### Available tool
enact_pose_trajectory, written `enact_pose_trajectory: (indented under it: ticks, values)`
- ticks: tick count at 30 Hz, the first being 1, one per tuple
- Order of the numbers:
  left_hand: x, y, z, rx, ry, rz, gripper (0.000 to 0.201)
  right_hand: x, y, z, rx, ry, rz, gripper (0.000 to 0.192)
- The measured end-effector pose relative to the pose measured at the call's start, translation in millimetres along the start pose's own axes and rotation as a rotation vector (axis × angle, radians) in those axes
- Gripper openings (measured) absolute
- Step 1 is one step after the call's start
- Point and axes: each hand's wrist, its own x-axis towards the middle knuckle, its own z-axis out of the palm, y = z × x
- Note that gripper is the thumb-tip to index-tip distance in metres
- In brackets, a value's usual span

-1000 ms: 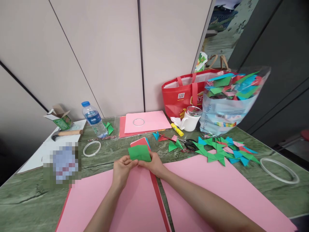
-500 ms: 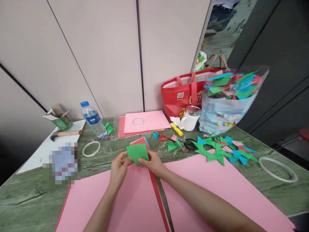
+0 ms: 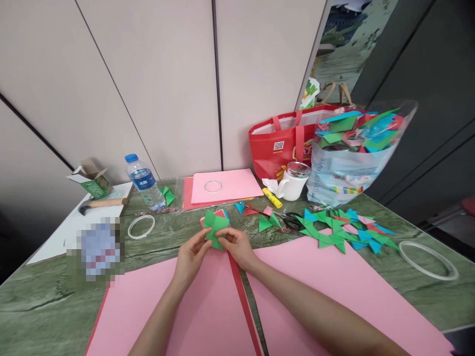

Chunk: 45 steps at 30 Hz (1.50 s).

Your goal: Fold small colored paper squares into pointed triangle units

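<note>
Green paper [image 3: 214,226], creased and folded into angled flaps, pinched between fingers of left hand [image 3: 191,257] and right hand [image 3: 237,247], just above pink sheet [image 3: 208,306].

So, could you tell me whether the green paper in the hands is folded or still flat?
Folded. The green paper, pinched between left hand and right hand, shows angled flaps and points, not a flat square.
</note>
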Motion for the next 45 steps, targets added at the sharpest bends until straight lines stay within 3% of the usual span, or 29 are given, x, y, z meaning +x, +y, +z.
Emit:
enact_pose_trajectory:
  ticks: [5, 9, 15, 24, 30, 37, 45]
  values:
    - [2, -4, -5.9, -0.085, 0.047, -0.064, 0.030, 0, 1, 0, -0.015, -0.078, 0.037, 0.019]
    - [4, -5, -10.3, -0.142, 0.041, -0.143, 0.030, 0, 2, 1, 0.000, -0.132, 0.011, 0.024]
    - [5, -5, -10.3, -0.231, 0.121, -0.188, 0.031, 0, 10, 2, -0.016, -0.202, -0.024, 0.026]
    - [3, -2, -8.7, -0.200, 0.067, -0.183, 0.032, -3, 1, 1, -0.108, -0.067, -0.001, 0.022]
    - [-3, 5, 2.2, -0.168, 0.071, -0.216, 0.036, 1, -2, 1, 0.078, 0.100, -0.008, 0.044]
    - [-6, 2, 10.3, -0.183, 0.077, -0.220, 0.043, 1, -2, 1, 0.140, 0.123, 0.004, 0.050]
    - [-7, 0, 14.9, -0.285, 0.128, -0.240, 0.043, 0, -7, 1, 0.091, 0.106, -0.024, 0.041]
